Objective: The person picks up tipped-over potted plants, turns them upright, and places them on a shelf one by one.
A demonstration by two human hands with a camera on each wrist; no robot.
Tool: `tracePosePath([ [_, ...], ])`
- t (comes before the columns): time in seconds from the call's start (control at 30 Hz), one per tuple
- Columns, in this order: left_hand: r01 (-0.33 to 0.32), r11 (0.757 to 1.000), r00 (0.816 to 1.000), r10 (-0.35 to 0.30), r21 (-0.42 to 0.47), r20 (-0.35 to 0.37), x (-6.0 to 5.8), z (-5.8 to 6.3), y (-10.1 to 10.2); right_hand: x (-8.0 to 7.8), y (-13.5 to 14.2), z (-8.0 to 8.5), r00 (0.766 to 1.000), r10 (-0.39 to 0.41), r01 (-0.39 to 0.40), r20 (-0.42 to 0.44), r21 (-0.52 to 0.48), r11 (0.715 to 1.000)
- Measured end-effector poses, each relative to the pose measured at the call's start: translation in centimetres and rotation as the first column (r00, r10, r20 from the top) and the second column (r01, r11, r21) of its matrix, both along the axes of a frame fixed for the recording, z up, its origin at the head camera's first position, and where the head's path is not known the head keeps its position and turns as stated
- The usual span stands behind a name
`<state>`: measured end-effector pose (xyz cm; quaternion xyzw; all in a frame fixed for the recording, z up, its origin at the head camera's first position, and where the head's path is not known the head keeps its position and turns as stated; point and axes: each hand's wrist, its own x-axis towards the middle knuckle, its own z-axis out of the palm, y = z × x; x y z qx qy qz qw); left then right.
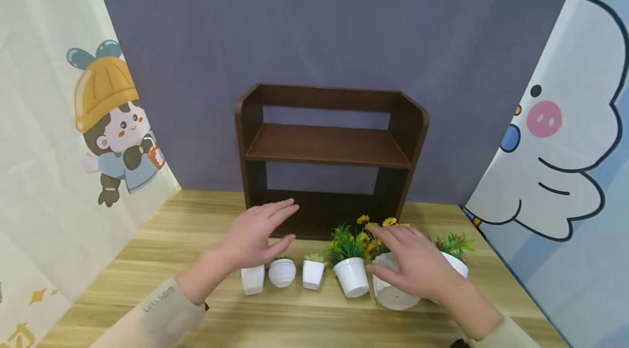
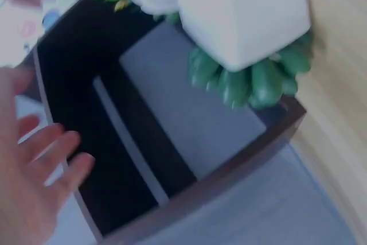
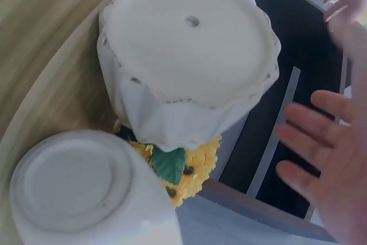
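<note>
My left hand [image 1: 260,233], fingers extended and thumb apart, is held above the left end of a row of small potted plants. Below it are a white square pot [image 1: 253,281] and a round white pot [image 1: 282,273]; thick green succulent leaves [image 2: 252,81] show in the left wrist view. A small square pot [image 1: 313,275] and a white pot with grassy leaves [image 1: 351,278] lie between the hands. My right hand [image 1: 415,260], also with extended fingers and holding nothing, is over a fluted white pot [image 3: 189,38] with yellow flowers [image 3: 198,167]; the pot's base faces the right wrist camera.
A dark brown two-tier shelf [image 1: 328,143] stands behind the pots against a grey-blue curtain [image 1: 324,20]. Another white pot [image 1: 456,264] with reddish-tipped leaves is at the right end of the row. Printed cloths flank the wooden table [image 1: 196,228].
</note>
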<state>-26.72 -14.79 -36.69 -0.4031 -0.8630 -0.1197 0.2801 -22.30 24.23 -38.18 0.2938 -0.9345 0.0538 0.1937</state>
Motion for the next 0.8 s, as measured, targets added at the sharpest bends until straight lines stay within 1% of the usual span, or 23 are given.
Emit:
tracePosePath([
  [0.03,0.028,0.996,0.995,-0.020,0.079,-0.093,-0.4,0.3,-0.3,0.1,0.1,0.0,1.000,0.004,-0.004,-0.030,-0.016,1.000],
  [0.07,0.056,0.987,0.983,-0.028,0.150,-0.182,-0.8,0.8,-0.5,0.3,0.3,0.0,0.998,0.010,-0.012,-0.060,-0.032,0.999],
  [0.1,0.085,0.973,0.965,-0.026,0.216,-0.260,-1.3,1.5,-0.9,0.4,0.5,0.0,0.996,0.018,-0.022,-0.087,-0.050,0.999],
  [0.13,0.110,0.954,0.948,-0.017,0.277,-0.319,-1.8,2.4,-1.3,0.5,0.7,0.0,0.993,0.025,-0.033,-0.112,-0.066,0.997],
  [0.2,0.124,0.920,0.919,0.035,0.373,-0.392,-2.7,4.5,-2.2,0.8,1.1,0.2,0.989,0.027,-0.041,-0.148,-0.091,0.995],
  [0.23,0.122,0.904,0.907,0.066,0.409,-0.415,-3.3,5.6,-2.6,0.9,1.3,0.4,0.986,0.023,-0.040,-0.164,-0.103,0.994],
  [0.27,0.108,0.894,0.901,0.098,0.434,-0.424,-3.9,6.6,-3.2,1.1,1.6,0.6,0.984,0.018,-0.039,-0.177,-0.114,0.993],
  [0.33,0.054,0.887,0.903,0.152,0.458,-0.402,-5.3,8.7,-4.2,1.3,2.2,0.9,0.978,0.015,-0.044,-0.209,-0.136,0.990],
  [0.37,0.017,0.888,0.907,0.179,0.459,-0.381,-6.1,9.6,-4.7,1.3,2.5,1.1,0.974,0.013,-0.047,-0.224,-0.149,0.988],
  [0.4,-0.020,0.890,0.915,0.200,0.456,-0.350,-6.9,10.3,-5.2,1.4,2.9,1.2,0.972,0.005,-0.043,-0.235,-0.157,0.987],
  [0.5,-0.129,0.897,0.945,0.241,0.424,-0.221,-9.4,11.9,-6.3,1.5,4.0,1.2,0.965,-0.002,-0.048,-0.264,-0.182,0.982],
  [0.57,-0.177,0.893,0.958,0.252,0.414,-0.133,-10.9,12.6,-6.7,1.7,4.7,1.2,0.964,-0.017,-0.036,-0.266,-0.192,0.981],
  [0.67,-0.210,0.889,0.970,0.240,0.407,-0.024,-12.5,13.3,-6.9,2.0,5.5,1.1,0.962,-0.045,-0.008,-0.270,-0.192,0.981],
  [0.73,-0.206,0.886,0.977,0.214,0.416,0.028,-13.1,13.7,-6.8,2.1,6.0,1.2,0.960,-0.054,0.002,-0.275,-0.188,0.982],
  [0.8,-0.179,0.878,0.984,0.168,0.444,0.064,-13.6,14.2,-6.6,2.2,6.4,1.3,0.956,-0.065,0.013,-0.285,-0.180,0.984],
])
